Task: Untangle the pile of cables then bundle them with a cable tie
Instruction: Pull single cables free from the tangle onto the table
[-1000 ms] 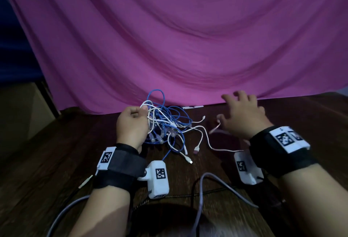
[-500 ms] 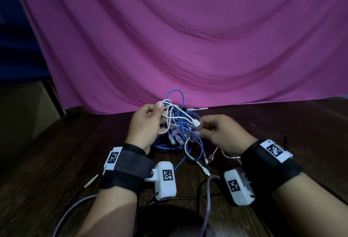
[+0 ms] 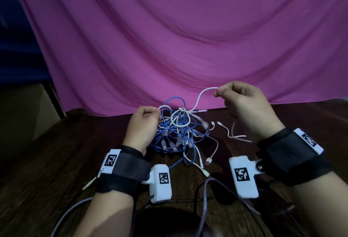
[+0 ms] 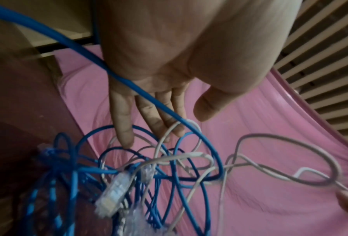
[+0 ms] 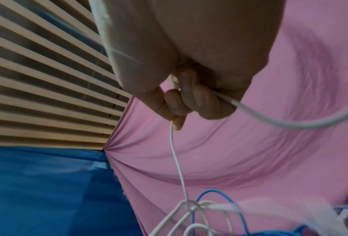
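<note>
A tangle of blue network cables and thin white cables [image 3: 177, 133] lies on the dark wooden table [image 3: 56, 161]. My left hand [image 3: 158, 116] is at the tangle's left side. In the left wrist view its fingers [image 4: 124, 127] reach fairly straight into the loops with the thumb apart. A blue cable [image 4: 68, 41] lies across the palm. My right hand [image 3: 218, 92] is raised to the right and pinches a white cable [image 3: 199, 99] between thumb and forefinger. That strand runs down taut to a knot [image 5: 191, 206] in the tangle.
A pink curtain [image 3: 188, 39] hangs close behind the table. A pink USB cable [image 3: 215, 148] and a pale cable [image 3: 229, 133] lie loose to the right of the tangle. A thin white strip [image 3: 199, 111] lies at the curtain's foot. Grey leads trail near the front edge.
My right hand has risen up and to the right from the tangle, drawing a white strand out with it. My left hand has stayed at the tangle's left side.
</note>
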`<action>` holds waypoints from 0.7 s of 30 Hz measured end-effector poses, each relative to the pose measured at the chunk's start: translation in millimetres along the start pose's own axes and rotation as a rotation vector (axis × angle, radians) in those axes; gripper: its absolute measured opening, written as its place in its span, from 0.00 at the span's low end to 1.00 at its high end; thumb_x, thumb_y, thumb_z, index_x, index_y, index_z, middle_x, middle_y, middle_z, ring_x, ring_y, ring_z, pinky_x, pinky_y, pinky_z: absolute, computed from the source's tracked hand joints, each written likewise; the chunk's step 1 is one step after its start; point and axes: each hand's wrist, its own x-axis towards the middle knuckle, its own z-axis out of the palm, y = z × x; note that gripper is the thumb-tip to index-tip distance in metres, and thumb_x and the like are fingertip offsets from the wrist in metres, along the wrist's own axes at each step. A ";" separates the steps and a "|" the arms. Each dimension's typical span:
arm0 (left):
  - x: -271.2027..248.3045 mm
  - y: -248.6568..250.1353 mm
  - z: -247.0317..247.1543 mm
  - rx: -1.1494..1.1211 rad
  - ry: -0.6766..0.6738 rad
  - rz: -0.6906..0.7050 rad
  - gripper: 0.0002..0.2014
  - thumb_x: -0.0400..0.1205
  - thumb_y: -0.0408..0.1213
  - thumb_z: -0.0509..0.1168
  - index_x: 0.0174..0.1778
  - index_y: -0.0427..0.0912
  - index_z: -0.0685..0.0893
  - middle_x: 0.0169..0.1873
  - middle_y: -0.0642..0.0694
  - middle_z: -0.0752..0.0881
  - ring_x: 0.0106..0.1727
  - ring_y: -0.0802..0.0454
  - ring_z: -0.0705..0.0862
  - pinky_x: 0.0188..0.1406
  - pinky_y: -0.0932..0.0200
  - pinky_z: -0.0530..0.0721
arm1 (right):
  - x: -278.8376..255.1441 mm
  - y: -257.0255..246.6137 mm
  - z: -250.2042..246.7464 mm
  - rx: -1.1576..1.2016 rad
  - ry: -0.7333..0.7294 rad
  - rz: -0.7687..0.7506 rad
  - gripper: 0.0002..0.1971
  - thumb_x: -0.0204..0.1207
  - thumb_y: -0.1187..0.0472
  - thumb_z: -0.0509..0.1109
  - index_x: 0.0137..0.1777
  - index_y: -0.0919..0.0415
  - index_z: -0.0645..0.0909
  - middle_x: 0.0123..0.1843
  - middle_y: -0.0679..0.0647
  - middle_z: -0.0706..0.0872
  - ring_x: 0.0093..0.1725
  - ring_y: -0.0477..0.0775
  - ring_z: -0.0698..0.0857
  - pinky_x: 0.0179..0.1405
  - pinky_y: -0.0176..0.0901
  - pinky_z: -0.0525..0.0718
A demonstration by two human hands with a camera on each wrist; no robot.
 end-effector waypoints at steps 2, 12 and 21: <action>-1.2 3.7 -3.1 0.204 0.008 0.112 0.03 0.82 0.38 0.68 0.43 0.47 0.85 0.42 0.46 0.91 0.46 0.46 0.88 0.57 0.44 0.85 | 1.1 -0.1 1.1 -0.001 0.010 -0.028 0.07 0.83 0.66 0.67 0.45 0.64 0.85 0.20 0.37 0.73 0.20 0.38 0.67 0.22 0.26 0.64; -35.0 28.9 18.8 0.200 -0.521 0.279 0.20 0.85 0.21 0.60 0.68 0.45 0.84 0.63 0.48 0.89 0.62 0.53 0.87 0.59 0.61 0.82 | 0.7 -5.6 6.8 0.110 0.020 0.014 0.10 0.87 0.61 0.65 0.46 0.59 0.86 0.20 0.41 0.67 0.20 0.42 0.61 0.19 0.35 0.59; -35.6 19.0 8.4 0.234 -0.768 0.353 0.20 0.85 0.35 0.72 0.73 0.54 0.83 0.66 0.47 0.88 0.61 0.53 0.86 0.62 0.62 0.81 | 5.1 -14.1 -3.0 0.212 0.080 0.032 0.11 0.87 0.61 0.64 0.44 0.59 0.84 0.20 0.45 0.65 0.19 0.44 0.58 0.18 0.31 0.57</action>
